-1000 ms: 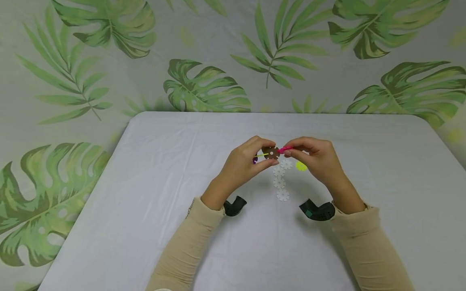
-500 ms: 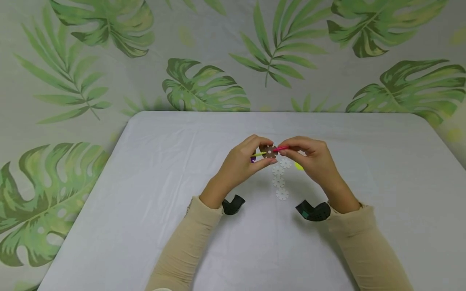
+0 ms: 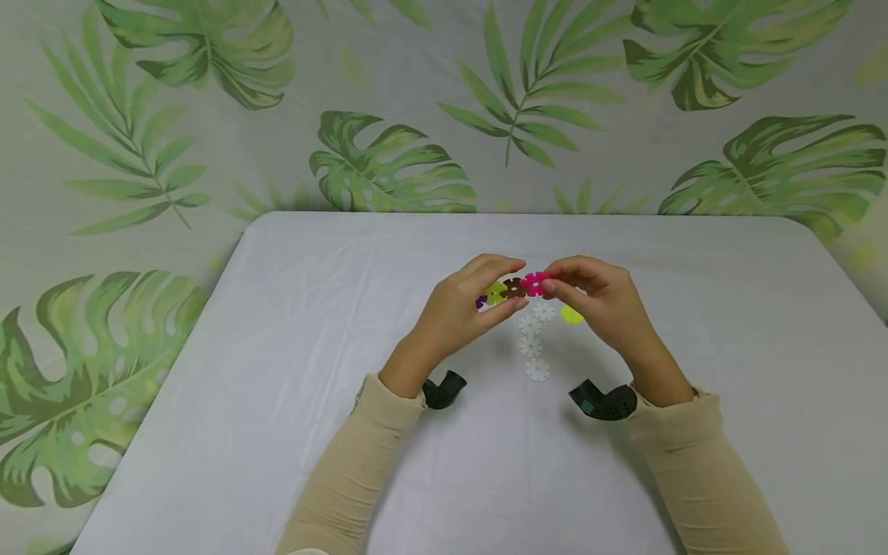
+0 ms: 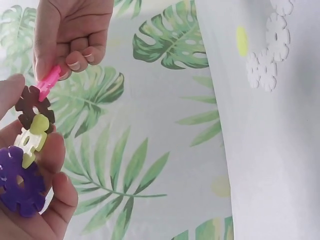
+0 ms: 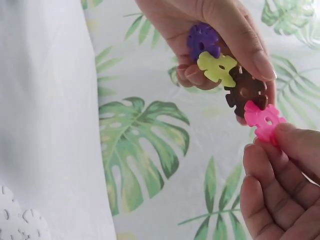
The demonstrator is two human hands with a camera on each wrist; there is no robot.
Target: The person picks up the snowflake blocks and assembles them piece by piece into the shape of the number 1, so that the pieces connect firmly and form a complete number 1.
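White table [image 3: 458,478], pink disc [image 3: 535,284] (notched)

to me, the pink disc [image 5: 257,119] looks like smooth plastic with a soft shine. the brown disc [image 5: 245,84], the yellow-green disc [image 5: 214,65] and the purple disc [image 4: 31,192] seem of the same smooth plastic, and the purple one is slightly glossy. the white discs [image 4: 278,37] look like plastic too, but more matt. my sleeves [image 3: 354,462] are of soft matt cloth, a bit wrinkled. the white cover [image 3: 444,486] is cloth, lightly creased; the leaf-printed backdrop [image 3: 409,54] is matt and looks like fabric.
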